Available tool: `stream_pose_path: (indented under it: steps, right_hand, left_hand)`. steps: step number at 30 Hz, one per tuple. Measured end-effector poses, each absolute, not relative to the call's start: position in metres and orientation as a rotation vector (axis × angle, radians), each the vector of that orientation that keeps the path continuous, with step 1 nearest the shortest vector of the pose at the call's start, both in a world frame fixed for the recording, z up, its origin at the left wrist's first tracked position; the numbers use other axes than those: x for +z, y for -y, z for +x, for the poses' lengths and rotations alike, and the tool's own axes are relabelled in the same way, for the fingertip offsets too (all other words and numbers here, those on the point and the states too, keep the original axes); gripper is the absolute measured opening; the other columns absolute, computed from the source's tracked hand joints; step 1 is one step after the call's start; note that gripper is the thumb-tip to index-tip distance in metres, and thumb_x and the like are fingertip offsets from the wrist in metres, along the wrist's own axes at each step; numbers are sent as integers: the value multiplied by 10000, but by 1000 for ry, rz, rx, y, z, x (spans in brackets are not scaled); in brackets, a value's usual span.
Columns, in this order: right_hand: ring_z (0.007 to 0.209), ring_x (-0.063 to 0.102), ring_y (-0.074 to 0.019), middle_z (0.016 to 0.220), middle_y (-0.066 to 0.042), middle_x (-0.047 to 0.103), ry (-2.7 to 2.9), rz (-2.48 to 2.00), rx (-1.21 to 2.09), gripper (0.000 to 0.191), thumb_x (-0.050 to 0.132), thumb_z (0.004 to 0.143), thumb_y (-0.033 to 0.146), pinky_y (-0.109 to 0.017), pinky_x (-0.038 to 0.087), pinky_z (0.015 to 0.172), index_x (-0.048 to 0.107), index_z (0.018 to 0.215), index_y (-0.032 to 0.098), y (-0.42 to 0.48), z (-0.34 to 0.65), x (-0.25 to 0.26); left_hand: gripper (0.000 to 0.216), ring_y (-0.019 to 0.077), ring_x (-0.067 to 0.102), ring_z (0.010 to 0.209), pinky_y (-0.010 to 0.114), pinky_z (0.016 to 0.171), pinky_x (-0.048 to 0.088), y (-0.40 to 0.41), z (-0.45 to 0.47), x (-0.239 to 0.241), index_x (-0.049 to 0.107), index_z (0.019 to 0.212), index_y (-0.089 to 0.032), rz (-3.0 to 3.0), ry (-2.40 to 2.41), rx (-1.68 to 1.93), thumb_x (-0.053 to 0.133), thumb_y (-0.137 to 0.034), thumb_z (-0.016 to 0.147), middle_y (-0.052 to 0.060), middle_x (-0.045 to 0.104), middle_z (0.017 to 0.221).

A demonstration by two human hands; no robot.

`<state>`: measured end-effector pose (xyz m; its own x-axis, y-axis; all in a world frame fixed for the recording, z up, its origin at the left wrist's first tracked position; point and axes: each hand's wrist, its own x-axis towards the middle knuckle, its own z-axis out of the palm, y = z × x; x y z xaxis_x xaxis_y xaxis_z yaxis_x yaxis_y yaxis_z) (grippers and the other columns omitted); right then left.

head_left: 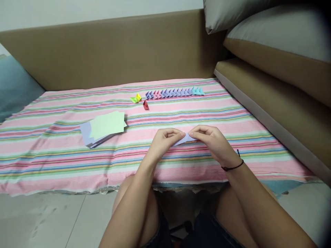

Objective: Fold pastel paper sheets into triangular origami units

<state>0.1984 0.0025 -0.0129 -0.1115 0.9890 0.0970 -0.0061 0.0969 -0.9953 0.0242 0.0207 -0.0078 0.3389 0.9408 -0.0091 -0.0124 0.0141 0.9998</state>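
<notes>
A small folded piece of pale lilac paper [184, 139] is pinched between my two hands, just above the striped cloth. My left hand [167, 137] grips its left part with thumb and forefinger, the other fingers curled. On the other side, my right hand [210, 137] pinches its upper right end; a dark cord bracelet circles that wrist. The fingers cover parts of the paper, so its full shape is hidden. To the left lies a stack of paper sheets [108, 124], pale green on top with lilac beneath.
Behind my hands runs a row of small folded paper pieces [173, 93] in purple, pink and blue. Yellow-green folded paper [136, 98] and a red folded piece [146, 105] sit at its left. Cushions [279, 44] rise on the right; a backrest [116, 55] stands behind.
</notes>
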Motion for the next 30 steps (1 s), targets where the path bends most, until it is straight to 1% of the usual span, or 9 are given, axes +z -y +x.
stream_pose_path:
  steps: [4, 6, 8, 11, 13, 18, 21, 25, 30]
  right_hand:
    - [664, 583, -121, 730, -22, 638, 1255, -1141, 1381, 219, 687, 721, 384, -248, 490, 656, 681, 727, 165, -3, 201, -12]
    - [672, 611, -126, 746, -28, 649, 1149, -1155, 1486, 282, 667, 732, 446, -257, 508, 675, 685, 772, 167, -3, 202, -11]
    - [684, 619, -128, 751, -29, 653, 1149, -1172, 1504, 301, 675, 723, 460, -251, 510, 664, 685, 803, 170, -3, 203, -10]
    - [638, 589, -117, 678, -17, 638, 1294, -1203, 1366, 264, 734, 669, 401, -229, 488, 605, 684, 760, 158, -4, 202, -11]
    - [601, 569, -113, 635, -16, 631, 1354, -1207, 1271, 243, 732, 667, 382, -235, 477, 583, 683, 719, 149, -5, 201, -12]
    - [577, 574, -135, 625, -35, 653, 1367, -1262, 1163, 225, 729, 655, 346, -272, 471, 579, 694, 723, 135, -7, 200, -14]
    - [594, 558, -136, 645, -31, 640, 1457, -1224, 1143, 204, 698, 685, 333, -269, 447, 579, 676, 726, 135, -7, 199, -15]
    - [638, 529, -129, 680, -8, 589, 1529, -1185, 1130, 157, 619, 758, 308, -257, 415, 597, 625, 771, 152, -8, 194, -20]
    - [661, 505, -130, 700, 3, 552, 1580, -1183, 999, 139, 564, 806, 300, -254, 398, 621, 604, 774, 171, -8, 192, -21]
  left_hand:
    - [184, 87, 503, 537, 217, 550, 385, -22, 24, -8, 672, 654, -112, 1352, -997, 999, 692, -294, 670, 6, 612, 586]
    - [184, 93, 518, 548, 216, 551, 389, -22, 24, -8, 676, 656, -109, 1361, -1024, 1034, 691, -292, 664, 12, 624, 594]
    - [186, 99, 531, 556, 217, 551, 395, -21, 25, -8, 681, 663, -107, 1375, -1043, 1052, 689, -292, 661, 18, 637, 603]
    - [188, 102, 532, 548, 219, 543, 397, -20, 26, -8, 683, 662, -107, 1409, -1049, 1048, 683, -295, 661, 22, 638, 597]
    - [195, 102, 528, 541, 218, 533, 392, -20, 26, -8, 684, 666, -105, 1446, -1054, 1046, 675, -300, 666, 25, 637, 597]
    - [193, 95, 512, 542, 204, 509, 375, -21, 26, -8, 671, 690, -104, 1536, -1091, 1004, 634, -293, 700, 28, 622, 611]
    - [170, 95, 520, 553, 200, 513, 385, -20, 26, -10, 659, 703, -114, 1614, -1071, 940, 607, -276, 712, 25, 618, 624]
    - [148, 108, 550, 589, 205, 546, 410, -20, 28, -13, 653, 697, -119, 1677, -1065, 953, 599, -256, 705, 26, 623, 635]
    - [220, 104, 518, 529, 211, 508, 386, -21, 25, -11, 679, 708, -122, 1635, -1103, 951, 637, -338, 710, 23, 626, 599]
